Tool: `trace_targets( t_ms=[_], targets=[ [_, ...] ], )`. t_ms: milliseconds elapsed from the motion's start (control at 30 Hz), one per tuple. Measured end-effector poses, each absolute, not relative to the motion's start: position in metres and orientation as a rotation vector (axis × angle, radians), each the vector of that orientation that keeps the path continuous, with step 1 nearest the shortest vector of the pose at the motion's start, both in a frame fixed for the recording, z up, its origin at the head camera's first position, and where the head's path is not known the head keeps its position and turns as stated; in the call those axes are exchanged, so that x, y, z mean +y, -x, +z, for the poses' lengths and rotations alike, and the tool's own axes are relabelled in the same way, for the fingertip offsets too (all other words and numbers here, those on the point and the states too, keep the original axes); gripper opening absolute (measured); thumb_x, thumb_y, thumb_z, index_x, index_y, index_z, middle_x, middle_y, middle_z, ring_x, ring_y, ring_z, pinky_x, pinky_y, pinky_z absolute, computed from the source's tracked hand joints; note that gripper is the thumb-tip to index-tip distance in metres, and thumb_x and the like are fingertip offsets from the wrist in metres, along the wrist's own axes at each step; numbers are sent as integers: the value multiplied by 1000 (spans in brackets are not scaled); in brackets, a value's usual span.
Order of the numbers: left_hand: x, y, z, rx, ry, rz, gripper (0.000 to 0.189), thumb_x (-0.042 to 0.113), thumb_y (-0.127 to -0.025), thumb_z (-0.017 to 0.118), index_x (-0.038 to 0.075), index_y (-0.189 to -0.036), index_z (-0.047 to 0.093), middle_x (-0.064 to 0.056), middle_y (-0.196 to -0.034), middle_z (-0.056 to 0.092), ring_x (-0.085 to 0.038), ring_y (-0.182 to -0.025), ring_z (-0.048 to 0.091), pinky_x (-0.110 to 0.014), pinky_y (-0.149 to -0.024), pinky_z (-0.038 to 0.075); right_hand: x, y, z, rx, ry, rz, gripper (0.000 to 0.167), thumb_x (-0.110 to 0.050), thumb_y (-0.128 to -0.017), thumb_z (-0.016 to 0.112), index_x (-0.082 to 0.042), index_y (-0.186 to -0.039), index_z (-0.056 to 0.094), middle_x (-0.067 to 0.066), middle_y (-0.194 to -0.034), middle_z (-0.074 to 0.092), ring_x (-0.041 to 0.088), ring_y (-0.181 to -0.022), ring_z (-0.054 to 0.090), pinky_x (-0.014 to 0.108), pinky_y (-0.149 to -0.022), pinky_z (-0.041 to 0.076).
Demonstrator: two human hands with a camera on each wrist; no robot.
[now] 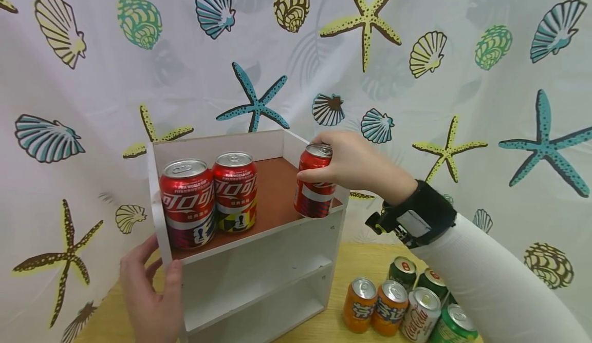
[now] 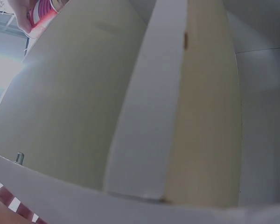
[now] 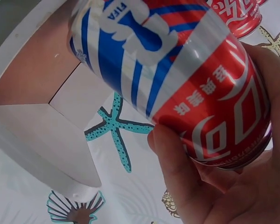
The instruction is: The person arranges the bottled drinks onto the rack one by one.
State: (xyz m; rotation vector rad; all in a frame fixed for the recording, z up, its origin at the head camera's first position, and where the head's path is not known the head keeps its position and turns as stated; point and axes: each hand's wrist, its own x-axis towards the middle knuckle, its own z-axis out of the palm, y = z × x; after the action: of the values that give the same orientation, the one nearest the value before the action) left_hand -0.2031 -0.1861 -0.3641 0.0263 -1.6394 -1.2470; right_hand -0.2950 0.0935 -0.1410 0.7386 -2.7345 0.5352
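- Fingers of the right hand [image 1: 356,166] are wrapped round a red cola can [image 1: 315,189], thumb across the front and the other fingers over the top rim and far side. The right wrist cam shows the same grip from below: thumb and fingers [image 3: 177,172] curled snug on the can [image 3: 177,79].
- That can is at the right front corner of the white shelf unit [image 1: 259,276], on its brown top board, right next to the low side wall. Looks like the base is on or just over the board edge, honestly can't tell if it's fully set down.
- Left hand [image 1: 152,294] is on the shelf unit's front left corner post, fingers pretty much straight and relaxed, thumb lying against the post. Pressing on it rather than gripping.
- Two more red cans [image 1: 208,202] stand upright on the same top board, over on the shelf's left side, touching each other and well apart from the held one.
- Lower shelves of the unit show nothing on them from the head cam.
- Left wrist cam is mostly just white panels of the unit [image 2: 144,112] up close.
- On the wooden table [image 1: 333,327] to the right of the shelf unit's foot sits a cluster of cans [image 1: 402,307]: two orange, a white cola one, a few green.
- Behind the shelf unit hangs a curtain [image 1: 416,101] with shells and starfish.
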Motion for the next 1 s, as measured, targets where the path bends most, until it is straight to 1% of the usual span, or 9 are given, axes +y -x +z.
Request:
trace_targets(
  t_ms=[100, 233, 367, 667, 767, 867, 933, 1000],
  targets=[
    [-186, 203, -364, -1638, -24, -1251, 49, 6, -96, 59, 3, -145, 52, -3, -138, 52, -3, -128, 45, -13, -95, 41, 90, 298, -142, -2739, -730, 523, 58, -42, -85, 81, -9, -129, 63, 9, -112, 69, 26, -98, 67, 39, -78, 62],
    [-187, 204, -365, -1623, 6, -1241, 49, 5, -96, 59, 2, -144, 52, -8, -137, 52, -5, -128, 46, -13, -95, 41, 86, 301, -144, -2749, -723, 520, 61, -43, -85, 81, -7, -131, 62, 10, -114, 69, 27, -98, 67, 39, -79, 62],
    [-188, 204, -365, -1623, 12, -1237, 49, 6, -96, 59, 0, -144, 52, -9, -137, 52, -4, -129, 46, -13, -95, 41, 82, 306, -146, -2765, -706, 528, 63, -45, -85, 81, -8, -132, 62, 9, -114, 68, 26, -98, 67, 38, -79, 62],
    [-187, 205, -368, -1625, 22, -1229, 49, 4, -95, 59, 0, -144, 52, -7, -137, 52, -4, -129, 46, -13, -96, 41, 77, 316, -152, -2767, -717, 549, 62, -44, -86, 79, -7, -133, 62, 10, -113, 69, 27, -100, 67, 40, -80, 62],
    [-187, 206, -368, -1617, 34, -1225, 49, 4, -95, 59, -1, -143, 52, -4, -136, 52, -5, -129, 46, -12, -96, 41, 75, 317, -153, -2772, -709, 552, 62, -44, -86, 79, -8, -134, 61, 10, -115, 68, 27, -101, 66, 40, -81, 62],
    [-187, 206, -367, -1606, 41, -1234, 49, 4, -95, 59, 0, -143, 52, 4, -136, 51, -5, -129, 46, -13, -96, 41, 72, 317, -153, -2775, -699, 551, 61, -45, -87, 78, -8, -133, 61, 9, -116, 67, 27, -103, 65, 42, -83, 62],
    [-187, 205, -367, -1605, 39, -1242, 50, 4, -95, 59, 0, -144, 52, 12, -136, 50, -6, -129, 47, -13, -96, 41, 71, 317, -153, -2775, -695, 554, 60, -45, -87, 78, -9, -132, 61, 9, -117, 67, 27, -103, 65, 42, -84, 62],
    [-187, 205, -366, -1601, 36, -1242, 49, 5, -95, 59, 0, -143, 52, 16, -136, 48, -6, -129, 47, -13, -96, 41, 69, 317, -154, -2769, -699, 550, 59, -45, -87, 78, -9, -131, 61, 9, -117, 67, 27, -103, 65, 43, -84, 62]
  ],
)
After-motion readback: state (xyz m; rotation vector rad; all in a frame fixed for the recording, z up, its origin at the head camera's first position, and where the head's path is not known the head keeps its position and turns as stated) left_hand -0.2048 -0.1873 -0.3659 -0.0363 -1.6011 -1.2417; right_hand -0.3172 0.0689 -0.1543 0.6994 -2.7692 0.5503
